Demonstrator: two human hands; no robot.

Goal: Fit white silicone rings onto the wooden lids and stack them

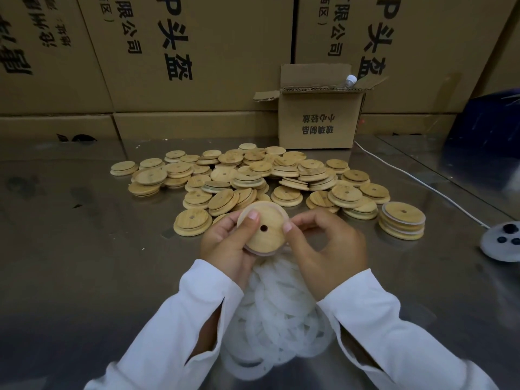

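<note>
Left grip (225, 243) is wrapped round the wooden lid (264, 233), held just above the ring pile (281, 313); its silicone ring (270, 203) is pinched at the rim by the right grip (323, 249). If stretched unevenly, the ring could be sprung off.

Both forearms, in white sleeves (180, 327), reach forward and meet in front of the person. The left hand (225, 243) cups a wooden lid (263, 228) from beneath, thumb pressed on its face. The right hand (329, 249), fingers curled, pinches the lid's right edge.
</note>
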